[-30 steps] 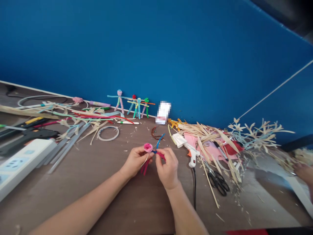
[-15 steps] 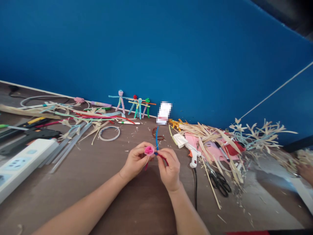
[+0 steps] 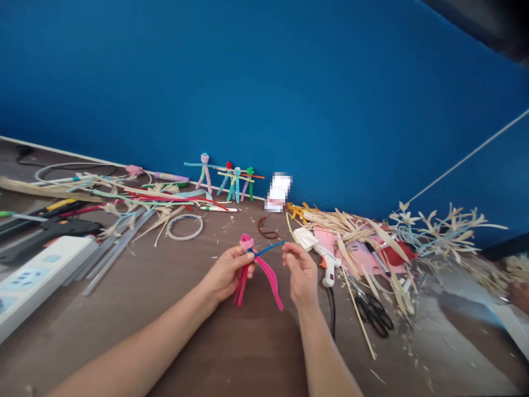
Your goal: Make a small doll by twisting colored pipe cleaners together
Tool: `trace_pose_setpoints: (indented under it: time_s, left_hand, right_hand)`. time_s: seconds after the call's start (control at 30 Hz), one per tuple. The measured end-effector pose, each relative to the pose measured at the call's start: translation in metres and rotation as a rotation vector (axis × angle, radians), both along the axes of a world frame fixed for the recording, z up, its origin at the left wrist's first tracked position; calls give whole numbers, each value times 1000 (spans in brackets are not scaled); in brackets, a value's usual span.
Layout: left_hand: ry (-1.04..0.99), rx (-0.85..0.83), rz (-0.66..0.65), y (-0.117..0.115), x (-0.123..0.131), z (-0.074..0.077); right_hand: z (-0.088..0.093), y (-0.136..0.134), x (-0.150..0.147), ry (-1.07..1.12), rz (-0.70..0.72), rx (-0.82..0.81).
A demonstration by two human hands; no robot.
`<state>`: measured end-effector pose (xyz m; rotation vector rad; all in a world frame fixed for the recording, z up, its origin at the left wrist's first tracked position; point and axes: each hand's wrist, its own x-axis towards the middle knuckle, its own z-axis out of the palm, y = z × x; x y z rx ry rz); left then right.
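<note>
My left hand [image 3: 225,273] pinches a pink pipe-cleaner figure [image 3: 269,271] just below its looped top. Two pink strands dangle under the fingers, and a longer folded one slants down to the right. A blue pipe cleaner [image 3: 270,249] comes out from the figure's neck and stretches to my right hand [image 3: 303,273], whose thumb and fingertips close on its far end. Behind them, several finished pipe-cleaner figures [image 3: 204,172] lean against the blue wall, and a string of brown beads [image 3: 264,229] lies on the table.
To the right are a white glue gun [image 3: 329,264], black scissors [image 3: 374,313] and a heap of dried leaf strips [image 3: 351,221]. At left lie a white power strip [image 3: 45,275], clear glue sticks [image 3: 119,245] and a clear ring [image 3: 185,227]. Another person's hand [image 3: 519,295] shows at the right edge.
My right hand has moved right and away from my left, drawing the blue pipe cleaner from upright to slanting right. The pink figure has tipped, so its dangling strands now show.
</note>
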<state>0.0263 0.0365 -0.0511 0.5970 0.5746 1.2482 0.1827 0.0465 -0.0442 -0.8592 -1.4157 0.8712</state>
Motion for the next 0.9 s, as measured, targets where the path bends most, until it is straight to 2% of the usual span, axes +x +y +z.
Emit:
trace_pose_setpoints:
  time_s: [0.1,0.17,0.27,0.4,0.57,0.77,0.83,0.9]
  left_hand:
    - [-10,-3,-59,-1,1,0]
    - [-18,-10,-71,-2,2,0]
    - [-44,-56,-44,-3,3,0]
    - [-74,-116,27,-2,6,0]
    - [-51,-110,195,2,8,-2]
    - [89,-57,378,5,7,-8]
    - [118,-47,390,6,6,-8]
    - [120,-51,371,6,6,-6]
  right_hand:
    - [2,-3,-4,-271,-75,159]
    - [3,-7,-9,-374,-98,235]
    - [1,-10,-14,-427,-118,282]
    - [-1,-11,-18,-439,-117,254]
    - [-2,-14,-25,-379,-37,108]
    - [-16,-16,-39,-42,326,-417]
    - [-18,-16,-40,-4,311,-450]
    - [-18,-15,-39,-48,204,-395]
